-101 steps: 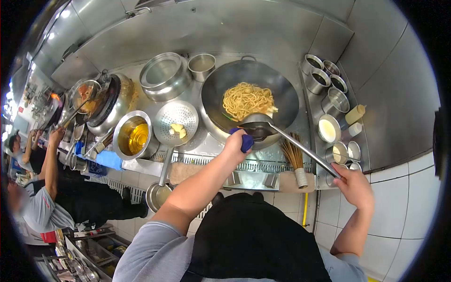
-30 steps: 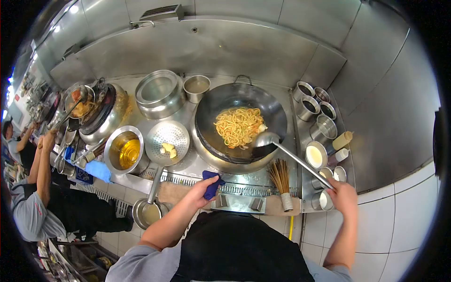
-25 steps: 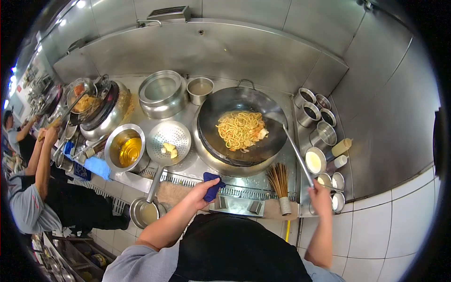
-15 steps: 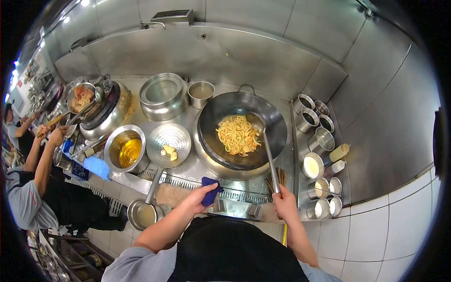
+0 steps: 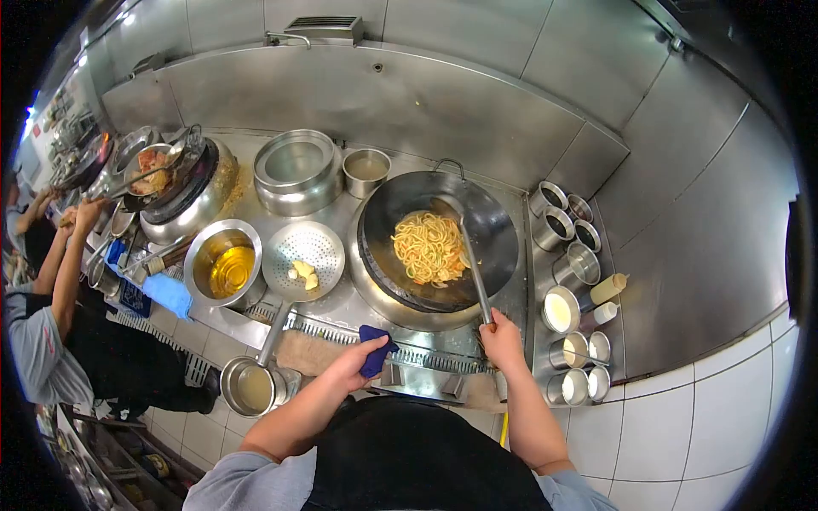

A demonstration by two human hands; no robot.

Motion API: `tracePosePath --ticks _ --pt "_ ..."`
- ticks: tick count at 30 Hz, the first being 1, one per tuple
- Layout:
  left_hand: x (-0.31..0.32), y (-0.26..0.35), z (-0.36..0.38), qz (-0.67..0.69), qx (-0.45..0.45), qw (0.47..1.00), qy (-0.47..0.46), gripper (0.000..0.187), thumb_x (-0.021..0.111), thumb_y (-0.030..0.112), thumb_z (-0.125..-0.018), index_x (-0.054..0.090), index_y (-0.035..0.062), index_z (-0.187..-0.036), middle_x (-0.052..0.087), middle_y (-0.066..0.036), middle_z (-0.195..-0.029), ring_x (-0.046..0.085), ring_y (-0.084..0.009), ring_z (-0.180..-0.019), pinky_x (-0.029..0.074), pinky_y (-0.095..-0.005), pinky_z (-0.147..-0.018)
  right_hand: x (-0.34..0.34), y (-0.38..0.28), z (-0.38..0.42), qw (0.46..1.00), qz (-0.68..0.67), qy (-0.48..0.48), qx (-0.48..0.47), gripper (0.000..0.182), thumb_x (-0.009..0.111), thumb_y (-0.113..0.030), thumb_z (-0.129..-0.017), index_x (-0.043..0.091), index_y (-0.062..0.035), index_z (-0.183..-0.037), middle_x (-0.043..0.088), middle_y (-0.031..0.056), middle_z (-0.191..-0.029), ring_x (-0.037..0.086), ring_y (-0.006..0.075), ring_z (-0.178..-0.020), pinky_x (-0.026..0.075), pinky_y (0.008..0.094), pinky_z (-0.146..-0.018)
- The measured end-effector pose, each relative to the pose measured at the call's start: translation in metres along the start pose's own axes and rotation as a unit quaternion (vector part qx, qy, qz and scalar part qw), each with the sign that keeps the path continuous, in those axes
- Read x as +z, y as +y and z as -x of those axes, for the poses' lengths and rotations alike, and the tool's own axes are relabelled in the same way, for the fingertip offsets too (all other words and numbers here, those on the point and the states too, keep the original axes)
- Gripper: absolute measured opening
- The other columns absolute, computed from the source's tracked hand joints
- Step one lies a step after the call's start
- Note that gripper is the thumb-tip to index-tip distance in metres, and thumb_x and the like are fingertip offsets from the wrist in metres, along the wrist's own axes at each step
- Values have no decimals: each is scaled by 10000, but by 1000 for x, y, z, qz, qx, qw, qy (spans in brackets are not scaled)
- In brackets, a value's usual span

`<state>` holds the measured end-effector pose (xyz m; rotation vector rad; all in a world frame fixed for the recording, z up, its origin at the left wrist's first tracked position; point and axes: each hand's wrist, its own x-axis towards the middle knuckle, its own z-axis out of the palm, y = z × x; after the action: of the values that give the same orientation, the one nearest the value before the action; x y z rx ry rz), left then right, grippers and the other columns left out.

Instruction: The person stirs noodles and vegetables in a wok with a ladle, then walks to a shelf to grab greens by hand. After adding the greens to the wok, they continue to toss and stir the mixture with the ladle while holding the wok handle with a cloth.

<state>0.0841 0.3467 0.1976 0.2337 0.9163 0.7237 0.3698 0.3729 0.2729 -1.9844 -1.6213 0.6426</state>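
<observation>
My right hand [image 5: 503, 342] is wrapped round the long metal handle of a ladle [image 5: 475, 271], whose bowl rests against the far inner side of the wok [image 5: 498, 209]. Noodles [image 5: 428, 247] with bits of orange and green lie in the wok beside the ladle. My left hand [image 5: 351, 362] grips a folded dark blue cloth [image 5: 376, 349] just below the wok's near left side; the cloth looks apart from the rim.
To the left are a perforated strainer [image 5: 319, 245] holding pale yellow pieces, a pot of oil [image 5: 200, 255] and a lidded pot [image 5: 295, 200]. Seasoning containers [image 5: 575, 266] line the right side. A co-worker [image 5: 64, 332] handles another wok at far left.
My right hand has moved forward and slightly left, pushing the ladle toward the wok's far side. The left hand stays nearly in place. The co-worker's hands have shifted slightly up and left.
</observation>
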Motion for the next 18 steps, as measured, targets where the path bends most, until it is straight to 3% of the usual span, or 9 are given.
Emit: tracePosePath --ticks 1,3,6,10,13,15,16,18 --pt "-2 -2 0 3 -1 1000 1 279 661 316 -834 548 92 -956 587 -39 -760 535 -139 -535 376 -249 -381 1 -1 -3 1000 1 24 -2 395 568 -149 -796 569 13 -1156 625 267 -897 622 394 -867 488 407 -744" --pt "-8 -3 -1 -7 4 1000 -12 258 683 321 -819 599 103 -930 588 5 -792 526 -104 -602 429 -236 -510 3 1 -12 999 2 47 -3 401 573 -150 -795 565 12 -1161 625 267 -891 618 398 -870 489 410 -746" --pt "-7 -3 -1 -6 -2 1000 -18 254 682 321 -820 601 102 -921 589 2 -796 524 -105 -597 426 -233 -507 13 15 -29 995 60 75 -41 417 553 -143 -810 546 -9 -1205 637 247 -845 626 389 -804 500 430 -729" --pt "-2 -4 -10 -1 -1 1000 -4 291 651 327 -841 541 94 -976 585 -47 -771 531 -135 -523 362 -235 -381 19 23 -18 992 119 -13 -47 446 522 -177 -836 500 -20 -1253 635 236 -840 621 391 -792 500 459 -719" --pt "8 -1 -14 -9 20 998 -54 311 607 386 -870 569 105 -996 592 -15 -822 533 -114 -628 420 -265 -500 16 17 -4 974 210 -65 -48 500 520 -204 -852 430 -39 -1315 624 218 -893 620 384 -824 503 465 -727" --pt "28 7 -18 47 43 996 -61 410 501 503 -900 534 119 -1041 596 -33 -844 553 -142 -656 429 -289 -502 18 19 -2 970 229 -60 -52 517 525 -223 -856 413 -36 -1325 605 218 -951 619 382 -839 505 460 -735" --pt "34 14 -22 34 43 990 -131 482 424 581 -901 515 133 -1053 600 -45 -862 572 -171 -672 454 -306 -519 19 19 -1 969 235 -58 -54 523 526 -229 -858 408 -34 -1329 598 218 -970 619 381 -844 505 458 -738" --pt "57 24 -31 22 41 993 -111 481 424 579 -901 507 131 -1057 600 -49 -861 575 -177 -668 462 -312 -519 18 16 2 968 237 -55 -52 554 546 -240 -853 388 -26 -1339 570 219 -1038 616 379 -861 506 452 -751"
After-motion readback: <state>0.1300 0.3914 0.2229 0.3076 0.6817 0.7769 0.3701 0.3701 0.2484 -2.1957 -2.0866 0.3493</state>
